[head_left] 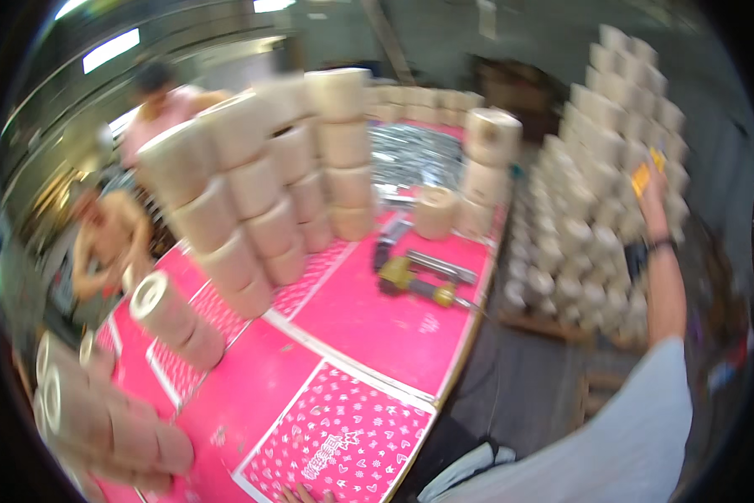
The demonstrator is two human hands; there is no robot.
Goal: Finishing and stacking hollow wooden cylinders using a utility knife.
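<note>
My left hand (303,495) shows only its fingertips at the lower edge. They lie apart on a pink sheet with white printed shapes (352,427). Stretched far out to the right, my right hand (652,180) is closed on a flat yellow piece (641,180), whose exact kind is blurred. Behind that hand rises a tall heap of off-white rolls (599,151), and I cannot tell whether the hand touches them. More rolls (251,189) stand in columns on the pink table (268,369).
A yellow-green power drill (398,275) lies beside a metal tube (442,267) near the table's right edge. Silver wrapping (414,155) lies farther back. Two other people, one in pink (160,113) and one bare-chested (113,226), are beyond the table's left side.
</note>
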